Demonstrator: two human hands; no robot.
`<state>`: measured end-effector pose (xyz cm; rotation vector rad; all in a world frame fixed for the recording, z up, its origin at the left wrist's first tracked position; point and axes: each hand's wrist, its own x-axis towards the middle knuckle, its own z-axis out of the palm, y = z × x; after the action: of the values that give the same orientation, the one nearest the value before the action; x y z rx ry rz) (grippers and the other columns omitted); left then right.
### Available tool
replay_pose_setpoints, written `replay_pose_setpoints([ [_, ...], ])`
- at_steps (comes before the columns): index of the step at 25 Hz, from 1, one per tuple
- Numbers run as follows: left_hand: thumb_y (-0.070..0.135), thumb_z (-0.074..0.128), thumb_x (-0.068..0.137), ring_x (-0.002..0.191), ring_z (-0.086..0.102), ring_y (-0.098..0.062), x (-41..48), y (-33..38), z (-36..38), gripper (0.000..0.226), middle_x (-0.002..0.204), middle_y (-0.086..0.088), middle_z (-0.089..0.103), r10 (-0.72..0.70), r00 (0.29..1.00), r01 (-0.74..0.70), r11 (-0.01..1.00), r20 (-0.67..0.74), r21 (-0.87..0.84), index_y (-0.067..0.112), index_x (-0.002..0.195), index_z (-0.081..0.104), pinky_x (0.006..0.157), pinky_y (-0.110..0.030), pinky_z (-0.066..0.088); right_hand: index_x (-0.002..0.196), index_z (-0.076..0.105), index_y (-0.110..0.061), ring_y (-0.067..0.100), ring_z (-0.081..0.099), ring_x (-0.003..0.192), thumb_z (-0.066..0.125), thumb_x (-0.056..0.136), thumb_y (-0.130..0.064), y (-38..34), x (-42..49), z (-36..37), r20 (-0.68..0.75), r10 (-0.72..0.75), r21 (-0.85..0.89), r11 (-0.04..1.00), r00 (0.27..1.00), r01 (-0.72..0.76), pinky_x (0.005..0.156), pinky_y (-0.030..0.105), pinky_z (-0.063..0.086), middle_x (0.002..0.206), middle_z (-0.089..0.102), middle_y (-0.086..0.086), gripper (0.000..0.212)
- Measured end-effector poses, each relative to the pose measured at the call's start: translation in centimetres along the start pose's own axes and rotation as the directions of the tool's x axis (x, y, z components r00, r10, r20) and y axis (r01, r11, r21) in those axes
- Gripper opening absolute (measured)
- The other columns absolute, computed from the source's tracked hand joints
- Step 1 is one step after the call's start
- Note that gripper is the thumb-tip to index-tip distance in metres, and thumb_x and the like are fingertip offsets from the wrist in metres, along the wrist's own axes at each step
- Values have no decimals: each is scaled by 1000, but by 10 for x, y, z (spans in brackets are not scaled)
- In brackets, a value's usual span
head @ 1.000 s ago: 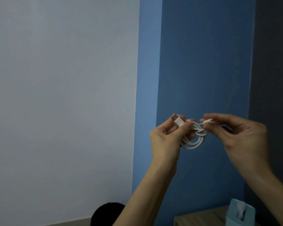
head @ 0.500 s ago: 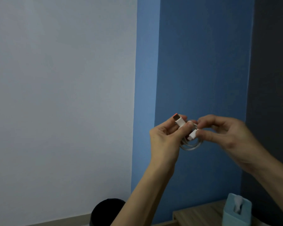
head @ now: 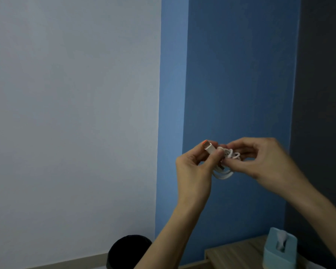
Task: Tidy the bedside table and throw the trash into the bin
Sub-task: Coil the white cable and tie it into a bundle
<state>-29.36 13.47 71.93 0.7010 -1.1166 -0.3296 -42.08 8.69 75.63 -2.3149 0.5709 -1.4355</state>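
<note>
Holding a small coil of white charging cable [head: 224, 173] up before the blue wall [head: 241, 74], we pinch its orange-tipped plug [head: 207, 147] in our left hand [head: 194, 167], and our right hand [head: 260, 160] pinches the loops beside it. Below, well apart from the cable, stands the wooden desk [head: 235, 253] bearing a pale blue tissue box [head: 279, 257], with a round black bin [head: 128, 251] to its left.
</note>
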Motion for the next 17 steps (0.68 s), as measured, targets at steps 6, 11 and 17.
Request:
replay_pose_setpoints([
  [6, 12, 79, 74, 64, 59, -4, -4, -6, 1, 9, 74, -4, 67, 107, 987, -84, 981, -122, 175, 16, 81, 75, 65, -20, 51, 76, 70, -15, 8, 63, 69, 77, 66, -6, 1, -4, 8, -149, -120, -198, 976, 982, 90, 58, 21, 52, 65, 68, -4, 15],
  [11, 8, 78, 75, 64, 61, -3, -6, -2, 6, 11, 75, -7, 65, 191, 974, -169, 970, -120, 174, 14, 84, 75, 62, -15, 48, 82, 68, -10, 12, 60, 58, 77, 67, -4, 7, -8, 12, -252, -304, -350, 914, 919, 206, 61, 17, 48, 72, 67, 1, 19],
  [17, 5, 76, 77, 74, 65, -15, 5, -7, 1, 13, 80, -8, 70, -5, 999, 6, 1000, -35, 20, 16, 83, 73, 72, -26, 55, 89, 70, -15, 12, 66, 56, 77, 71, -15, 15, -4, 8, -185, 14, -18, 1000, 983, -18, 42, 20, 50, 70, 71, -1, 19],
])
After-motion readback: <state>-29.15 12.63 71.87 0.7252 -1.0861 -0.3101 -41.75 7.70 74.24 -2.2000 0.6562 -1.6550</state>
